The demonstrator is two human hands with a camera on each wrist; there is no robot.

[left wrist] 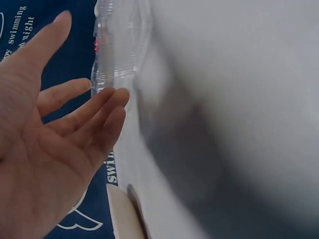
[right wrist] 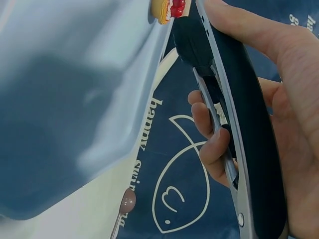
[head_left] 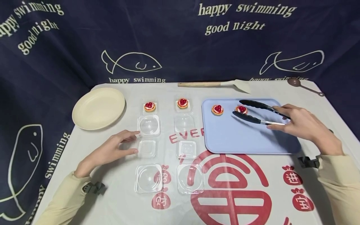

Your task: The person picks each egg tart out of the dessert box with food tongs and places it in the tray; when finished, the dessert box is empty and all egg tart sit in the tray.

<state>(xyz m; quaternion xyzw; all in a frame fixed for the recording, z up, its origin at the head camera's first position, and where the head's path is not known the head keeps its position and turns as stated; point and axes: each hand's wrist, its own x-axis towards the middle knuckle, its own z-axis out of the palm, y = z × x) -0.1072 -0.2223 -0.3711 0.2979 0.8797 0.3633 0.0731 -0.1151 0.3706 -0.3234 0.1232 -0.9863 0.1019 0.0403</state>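
In the head view my right hand (head_left: 302,122) grips a pair of black-tipped tongs (head_left: 247,117) over the blue tray (head_left: 250,142). The tong tips are spread, one on each side of a small berry tart (head_left: 241,109); whether they touch it I cannot tell. To its left on the tray sits another tart (head_left: 217,109). The right wrist view shows the fingers curled round the tong handles (right wrist: 251,134). My left hand (head_left: 112,148), fingers apart and holding nothing, hovers just left of the clear plastic boxes (head_left: 147,148). Two farther boxes hold a tart (head_left: 149,106) and a tart (head_left: 182,103).
A cream plate (head_left: 98,109) lies at the back left. Along the back edge are a wooden-handled spatula (head_left: 199,84) and a brown spoon (head_left: 293,82). More clear boxes and lids (head_left: 190,178) stand in two columns on the white tablecloth (head_left: 112,200).
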